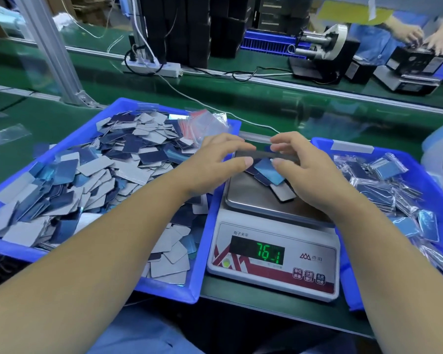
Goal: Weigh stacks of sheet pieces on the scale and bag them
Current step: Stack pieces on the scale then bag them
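Both hands hold one stack of sheet pieces (264,154) just above the scale (274,241). The stack lies sideways, left hand (215,162) pinching one end, right hand (299,164) the other.

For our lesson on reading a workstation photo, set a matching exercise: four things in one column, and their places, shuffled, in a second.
Things:
1. loose pieces
2. bagged pieces
3. stack
4. scale

Places:
A. between the two trays
B. in the left tray
C. held by the left hand and right hand
D. in the right tray

Pairs: 1-B, 2-D, 3-C, 4-A
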Available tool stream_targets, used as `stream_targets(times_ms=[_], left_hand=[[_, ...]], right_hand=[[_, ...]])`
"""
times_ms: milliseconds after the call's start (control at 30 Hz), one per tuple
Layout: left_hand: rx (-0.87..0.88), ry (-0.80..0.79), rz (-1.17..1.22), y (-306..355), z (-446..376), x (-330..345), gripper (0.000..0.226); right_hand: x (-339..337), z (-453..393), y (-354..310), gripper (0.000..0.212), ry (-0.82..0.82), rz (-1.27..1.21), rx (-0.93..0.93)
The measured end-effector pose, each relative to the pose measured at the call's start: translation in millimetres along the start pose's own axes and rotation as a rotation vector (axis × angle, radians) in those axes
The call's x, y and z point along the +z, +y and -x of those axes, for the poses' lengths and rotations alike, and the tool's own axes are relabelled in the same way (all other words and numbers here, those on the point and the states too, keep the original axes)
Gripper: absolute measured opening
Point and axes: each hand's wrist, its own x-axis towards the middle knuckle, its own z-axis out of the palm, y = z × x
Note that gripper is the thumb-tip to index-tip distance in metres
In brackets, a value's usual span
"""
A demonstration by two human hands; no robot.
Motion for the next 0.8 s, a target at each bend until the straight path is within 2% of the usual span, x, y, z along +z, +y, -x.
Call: stream_targets(times_ms=[200,367,467,600,700,800], left_hand=[[0.005,-0.001,0.042,4.0,2.0,-0.3,0.024],[-0.015,0.036,0.060,2.0,2.4,-4.1,0.023],[-0.072,0.150,0.036,-2.0,-0.8,-6.4,0.012],[-0.216,0.312,-0.014,-7.7,-4.6,-13.6,0.017],[-0.323,0.324,-0.052,-10.2,-2.9,-22.4,0.016],[-0.291,0.330,-0.239,-2.4,2.0,-31.3,0.014]], right_hand=[[-2.5,1.2,-1.0,0.050,0.064,0.082,-0.032],[-4.3,0.1,0.0,0.038,0.258,0.102,-0.029],[-7.6,-0.5,1.3,0.030,0.348,0.084,-0.007],[-9.5,-1.4,4.5,0.021,0.353,0.102,0.033],[-9.6,-2.4,5.3,0.019,0.350,0.109,0.033],[-10.6,-2.8,6.1,0.017,0.345,0.126,0.045]])
